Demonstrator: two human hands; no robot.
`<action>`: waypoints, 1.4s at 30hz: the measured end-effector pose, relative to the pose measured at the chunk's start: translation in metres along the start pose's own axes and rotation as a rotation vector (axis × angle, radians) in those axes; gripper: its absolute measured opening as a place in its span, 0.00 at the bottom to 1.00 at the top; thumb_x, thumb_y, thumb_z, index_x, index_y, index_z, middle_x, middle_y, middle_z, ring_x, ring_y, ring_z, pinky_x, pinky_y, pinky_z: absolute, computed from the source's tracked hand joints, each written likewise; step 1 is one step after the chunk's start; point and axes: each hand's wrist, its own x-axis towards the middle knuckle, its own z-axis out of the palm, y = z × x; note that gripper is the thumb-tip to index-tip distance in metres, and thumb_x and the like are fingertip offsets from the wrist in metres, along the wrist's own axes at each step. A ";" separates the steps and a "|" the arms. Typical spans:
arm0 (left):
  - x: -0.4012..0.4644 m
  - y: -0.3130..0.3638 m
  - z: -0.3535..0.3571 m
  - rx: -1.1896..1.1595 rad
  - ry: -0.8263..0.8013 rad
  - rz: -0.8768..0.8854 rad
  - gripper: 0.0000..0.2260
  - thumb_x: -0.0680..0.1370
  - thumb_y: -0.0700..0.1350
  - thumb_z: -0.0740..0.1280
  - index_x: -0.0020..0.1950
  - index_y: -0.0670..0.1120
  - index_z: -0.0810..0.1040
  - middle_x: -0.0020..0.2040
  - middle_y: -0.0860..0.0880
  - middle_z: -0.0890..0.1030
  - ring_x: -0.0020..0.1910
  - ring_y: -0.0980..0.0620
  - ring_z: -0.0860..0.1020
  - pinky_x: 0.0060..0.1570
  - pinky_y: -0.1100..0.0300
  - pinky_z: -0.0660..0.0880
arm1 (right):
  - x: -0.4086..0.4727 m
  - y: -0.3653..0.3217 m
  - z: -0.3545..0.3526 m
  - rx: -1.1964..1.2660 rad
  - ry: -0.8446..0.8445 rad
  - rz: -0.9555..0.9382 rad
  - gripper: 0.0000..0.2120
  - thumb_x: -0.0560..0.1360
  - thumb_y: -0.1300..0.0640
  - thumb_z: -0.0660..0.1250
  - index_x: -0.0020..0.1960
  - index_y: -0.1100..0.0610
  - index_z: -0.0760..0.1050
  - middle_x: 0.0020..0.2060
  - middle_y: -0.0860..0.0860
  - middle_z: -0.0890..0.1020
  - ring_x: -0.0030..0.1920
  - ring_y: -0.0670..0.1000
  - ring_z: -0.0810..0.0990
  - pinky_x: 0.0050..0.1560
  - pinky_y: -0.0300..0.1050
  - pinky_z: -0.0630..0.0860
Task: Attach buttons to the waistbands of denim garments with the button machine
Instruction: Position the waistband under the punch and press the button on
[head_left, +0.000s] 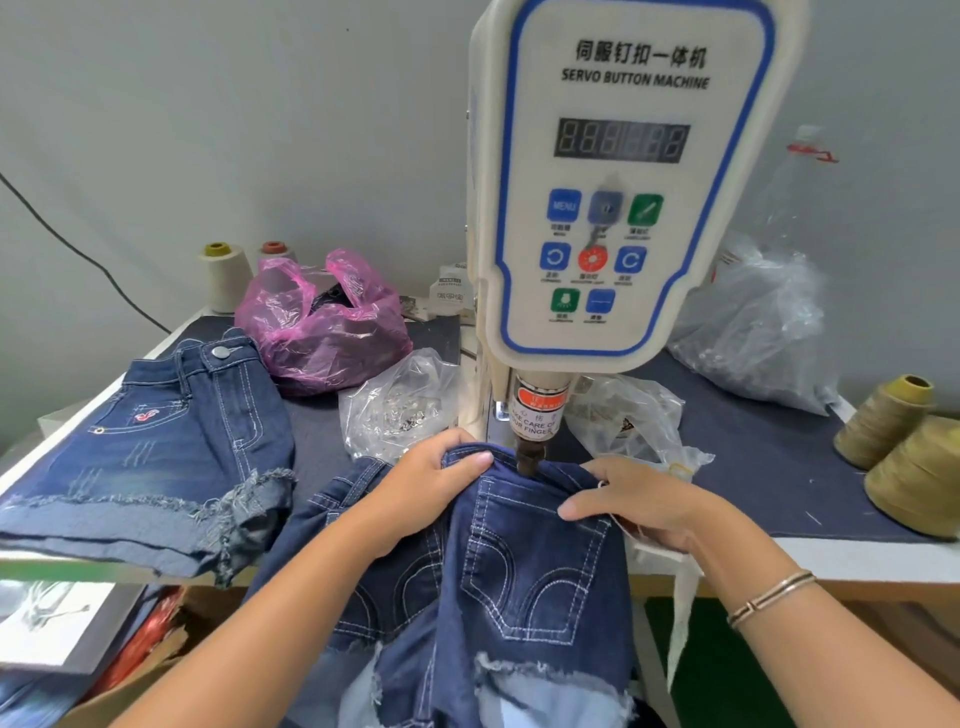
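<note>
The left hand (426, 483) pinches the waistband of the denim shorts (524, 561) just left of the button machine's punch (530, 457). The right hand (639, 499) grips the waistband just right of it. The punch touches the waistband between both hands.

Machine head (623, 182) top cut off by frame edge; display digits (622, 140) blurred, unreadable. Punch tip (530, 462) sunk into waistband fold, contact pt hidden. Left hand (426, 488) fingers tucked under the denim, not visible. Clear bag (400, 405) contents too small to ID. Btn labels illegible.
</note>
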 end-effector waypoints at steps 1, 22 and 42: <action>0.001 -0.001 0.000 -0.029 0.014 0.003 0.04 0.79 0.47 0.67 0.50 0.47 0.80 0.45 0.51 0.84 0.45 0.57 0.81 0.48 0.62 0.76 | 0.001 0.002 0.000 0.072 0.022 -0.013 0.14 0.71 0.61 0.71 0.57 0.62 0.80 0.52 0.59 0.84 0.53 0.56 0.83 0.61 0.50 0.76; 0.002 -0.010 0.001 -0.438 -0.150 -0.080 0.13 0.69 0.45 0.74 0.52 0.51 0.79 0.50 0.45 0.84 0.49 0.49 0.82 0.48 0.60 0.77 | 0.018 0.035 0.017 0.725 -0.019 -0.318 0.18 0.70 0.63 0.65 0.59 0.62 0.80 0.54 0.62 0.82 0.52 0.57 0.83 0.51 0.48 0.79; 0.004 -0.016 0.003 -0.457 -0.186 -0.066 0.16 0.67 0.49 0.76 0.53 0.53 0.78 0.52 0.47 0.84 0.50 0.48 0.83 0.46 0.60 0.78 | 0.016 0.034 0.017 0.724 -0.027 -0.316 0.18 0.69 0.64 0.64 0.57 0.60 0.81 0.53 0.61 0.83 0.51 0.57 0.83 0.51 0.49 0.80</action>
